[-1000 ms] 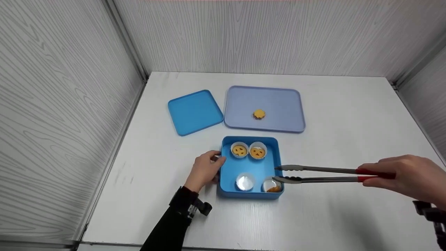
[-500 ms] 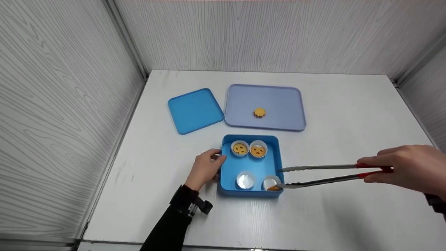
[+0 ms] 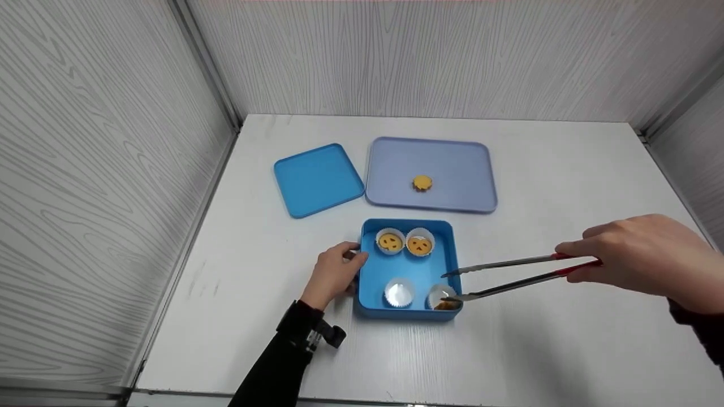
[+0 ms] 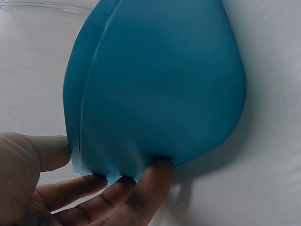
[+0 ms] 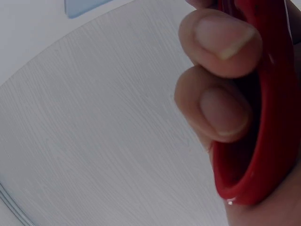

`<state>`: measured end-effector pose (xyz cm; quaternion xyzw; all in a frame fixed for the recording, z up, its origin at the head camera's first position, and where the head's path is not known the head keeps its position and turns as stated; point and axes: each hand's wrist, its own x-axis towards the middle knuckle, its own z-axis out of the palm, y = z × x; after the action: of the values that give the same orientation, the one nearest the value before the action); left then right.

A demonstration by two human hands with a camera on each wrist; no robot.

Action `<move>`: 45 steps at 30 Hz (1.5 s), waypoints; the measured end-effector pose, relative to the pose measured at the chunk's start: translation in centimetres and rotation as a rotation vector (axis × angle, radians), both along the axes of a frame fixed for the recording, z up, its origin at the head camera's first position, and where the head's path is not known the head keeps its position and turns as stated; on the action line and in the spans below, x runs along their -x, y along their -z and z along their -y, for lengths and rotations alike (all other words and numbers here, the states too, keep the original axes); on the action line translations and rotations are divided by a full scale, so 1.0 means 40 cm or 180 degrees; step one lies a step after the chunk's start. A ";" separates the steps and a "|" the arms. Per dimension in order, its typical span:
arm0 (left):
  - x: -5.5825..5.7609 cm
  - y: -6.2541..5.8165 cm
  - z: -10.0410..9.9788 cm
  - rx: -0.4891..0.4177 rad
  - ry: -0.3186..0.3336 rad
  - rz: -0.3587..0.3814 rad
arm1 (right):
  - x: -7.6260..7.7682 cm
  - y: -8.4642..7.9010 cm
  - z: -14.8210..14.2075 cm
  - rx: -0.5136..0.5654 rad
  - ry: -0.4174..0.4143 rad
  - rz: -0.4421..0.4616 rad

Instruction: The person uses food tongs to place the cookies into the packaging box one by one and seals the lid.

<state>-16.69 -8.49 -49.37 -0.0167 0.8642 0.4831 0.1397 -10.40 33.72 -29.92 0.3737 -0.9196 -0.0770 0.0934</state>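
My left hand [image 3: 334,272] holds the left wall of a blue square box [image 3: 371,277], its thumb by the rim. In the left wrist view, the thumb and curled fingers touch the box's side [image 4: 160,89]. My right hand [image 3: 636,257] grips red-handled tongs [image 3: 512,284], spread apart. One tong tip lies over the front right paper cup [image 3: 438,293] at a brown-orange cookie [image 3: 447,305]; the other is inside the box, behind that cup. Beside it stands an empty paper cup [image 3: 399,293]. Two back cups hold face-like orange cookies [image 3: 390,242]. In the right wrist view, fingers curl round the red handle [image 5: 282,103].
Behind the box lies a lavender tray [image 3: 458,169] bearing one yellow scalloped cookie [image 3: 422,182]. A flat blue lid [image 3: 318,180] lies left of the tray. Wood-grain panels [image 3: 430,56] wall the white table [image 3: 254,249] at the back and sides.
My right hand has moved left and slightly up, and the tongs are now angled with one tip on the cookie in the front right cup. The left hand and box stay put.
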 end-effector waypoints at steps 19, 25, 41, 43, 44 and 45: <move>0.001 0.004 0.000 0.0044 0.0020 -0.0067 | 0.079 0.047 -0.034 0.1006 0.0196 -0.0088; -0.002 0.003 0.003 0.0027 0.0067 -0.0117 | 0.123 0.088 -0.037 0.1186 0.0765 -0.0185; 0.000 0.005 0.001 0.0027 -0.0007 -0.0052 | 0.210 0.225 0.001 0.1587 0.1307 0.0134; 0.001 0.006 0.001 0.0028 -0.0010 -0.0042 | 0.216 0.239 0.006 0.1602 0.1342 0.0183; 0.002 0.006 0.001 0.0029 -0.0013 -0.0038 | 0.219 0.246 0.009 0.1604 0.1351 0.0198; 0.002 0.006 0.001 0.0032 -0.0017 -0.0036 | 0.222 0.253 0.012 0.1610 0.1343 0.0217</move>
<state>-16.78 -8.53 -49.59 -0.0170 0.8674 0.4791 0.1334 -19.26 33.26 -40.04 0.1423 -0.9693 0.1486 0.1344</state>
